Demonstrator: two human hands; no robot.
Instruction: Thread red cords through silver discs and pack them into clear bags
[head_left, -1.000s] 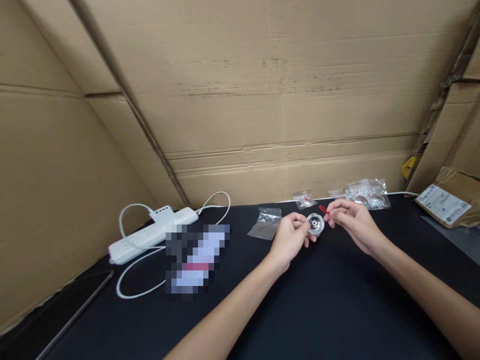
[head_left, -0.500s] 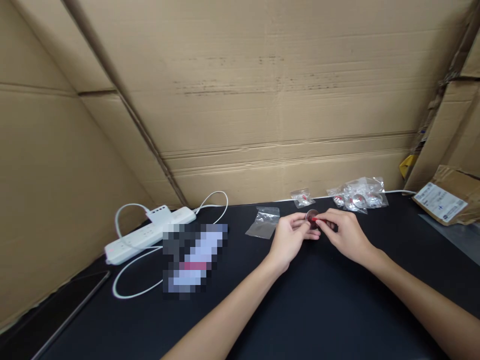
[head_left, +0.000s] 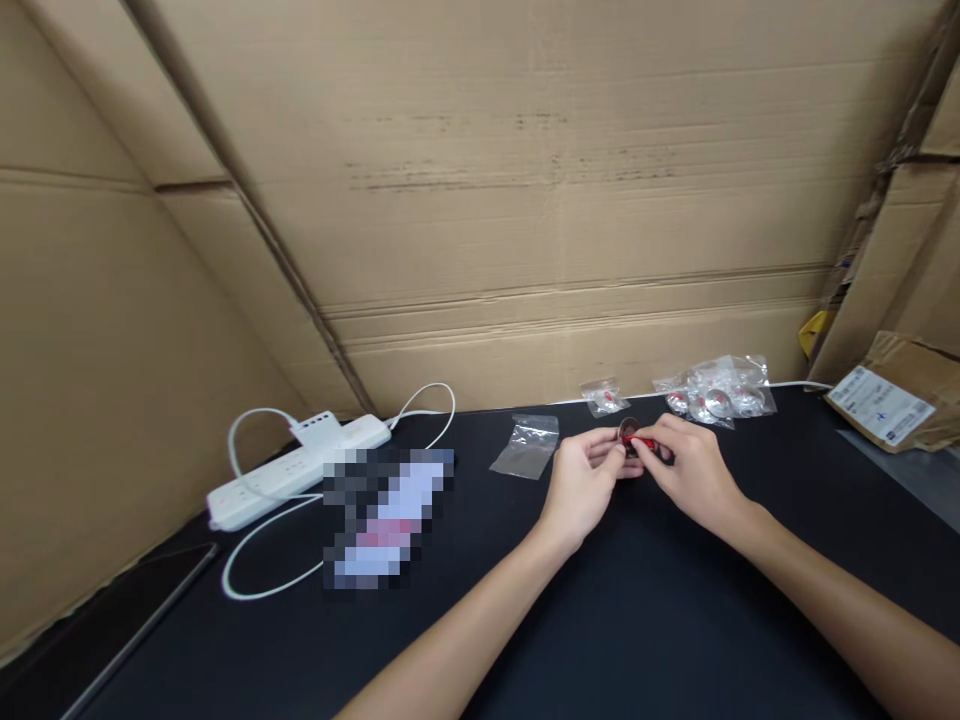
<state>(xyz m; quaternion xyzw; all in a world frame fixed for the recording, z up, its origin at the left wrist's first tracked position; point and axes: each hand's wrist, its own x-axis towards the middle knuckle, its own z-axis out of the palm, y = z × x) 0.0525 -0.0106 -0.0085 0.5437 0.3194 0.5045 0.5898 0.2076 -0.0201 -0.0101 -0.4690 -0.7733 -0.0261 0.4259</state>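
My left hand [head_left: 583,482] pinches a small round silver metal part [head_left: 627,432] just above the black table [head_left: 525,620]. My right hand [head_left: 694,472] meets it from the right, fingers pinched on a small red piece [head_left: 639,443] pressed against the round part. Both hands are closed and touch each other at the fingertips. The round part is mostly hidden by my fingers.
An empty clear bag [head_left: 526,445] lies left of my hands. A small bag with a red piece [head_left: 604,396] and a pile of bagged parts [head_left: 716,388] sit by the cardboard wall. A white power strip [head_left: 300,468] with cable lies left. A labelled package [head_left: 889,402] is at the right.
My right hand has brought the red piece from beside the round part onto it. The round part's open face has turned away and my fingers cover it now.
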